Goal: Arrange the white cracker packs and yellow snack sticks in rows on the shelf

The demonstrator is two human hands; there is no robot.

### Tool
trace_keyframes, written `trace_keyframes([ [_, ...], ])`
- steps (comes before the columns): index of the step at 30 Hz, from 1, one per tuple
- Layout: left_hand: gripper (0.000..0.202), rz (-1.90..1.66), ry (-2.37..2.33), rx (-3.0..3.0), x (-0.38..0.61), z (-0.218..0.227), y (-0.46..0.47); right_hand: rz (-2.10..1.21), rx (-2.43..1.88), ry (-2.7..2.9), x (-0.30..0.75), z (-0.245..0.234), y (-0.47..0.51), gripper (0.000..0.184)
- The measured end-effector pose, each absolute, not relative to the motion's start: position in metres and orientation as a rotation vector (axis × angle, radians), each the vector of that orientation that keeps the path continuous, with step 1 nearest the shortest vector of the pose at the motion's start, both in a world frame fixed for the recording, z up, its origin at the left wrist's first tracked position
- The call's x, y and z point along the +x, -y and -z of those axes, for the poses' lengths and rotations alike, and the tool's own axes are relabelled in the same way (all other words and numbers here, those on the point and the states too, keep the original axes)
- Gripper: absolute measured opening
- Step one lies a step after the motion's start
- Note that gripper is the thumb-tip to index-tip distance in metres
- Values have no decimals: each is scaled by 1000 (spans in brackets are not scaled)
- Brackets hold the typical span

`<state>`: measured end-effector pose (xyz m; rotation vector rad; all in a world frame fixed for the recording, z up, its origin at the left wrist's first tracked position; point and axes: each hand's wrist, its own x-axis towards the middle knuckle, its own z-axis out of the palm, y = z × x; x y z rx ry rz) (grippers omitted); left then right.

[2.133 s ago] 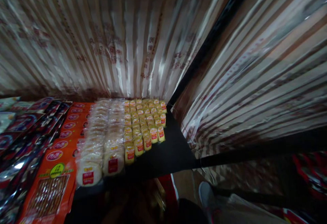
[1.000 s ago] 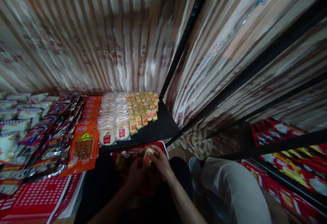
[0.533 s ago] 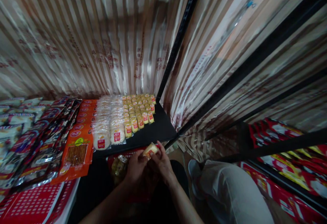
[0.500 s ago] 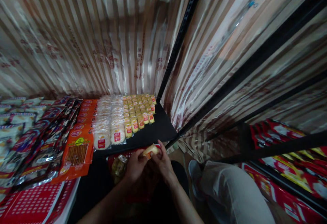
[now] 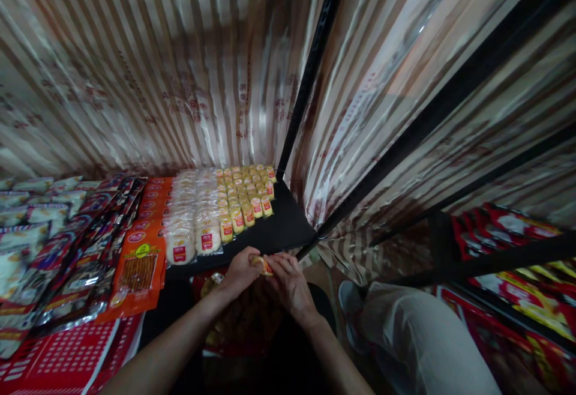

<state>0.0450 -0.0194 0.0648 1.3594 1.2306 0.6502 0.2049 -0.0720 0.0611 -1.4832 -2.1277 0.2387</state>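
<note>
Between my left hand [image 5: 242, 272] and my right hand [image 5: 288, 280] is a small wrapped snack cake [image 5: 262, 265], pale yellow with an orange-red label. Fingers of both hands are closed on it and cover most of it. My hands are just in front of the black shelf [image 5: 288, 221]. On that shelf, rows of similar small yellow packaged cakes [image 5: 237, 219] stand beside rows of round white packaged cakes [image 5: 180, 250]. Below my hands a red basket [image 5: 196, 287] holds more wrapped pieces, partly hidden by my arms and in shadow.
Orange snack packets [image 5: 137, 263], dark packets [image 5: 76, 281] and white packets [image 5: 18, 239] fill the shelf's left. A red basket [image 5: 58, 353] is at lower left. Black shelf posts [image 5: 310, 77] rise before striped sheeting. A person's leg [image 5: 418, 329] and red packets [image 5: 517, 299] are at right.
Both hands have come closer together around the snack cake, covering more of it, and it has turned. The view has shifted slightly.
</note>
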Motion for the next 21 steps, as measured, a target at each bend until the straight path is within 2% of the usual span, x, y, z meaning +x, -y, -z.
trace_keyframes([
  [14, 47, -777, -1384, 1471, 96, -80, -24, -227, -1686, 1713, 222, -40, 28, 38],
  [21, 46, -879, -1401, 1585, 134, -74, -59, -304, -1862, 1435, 243, -35, -27, 45],
])
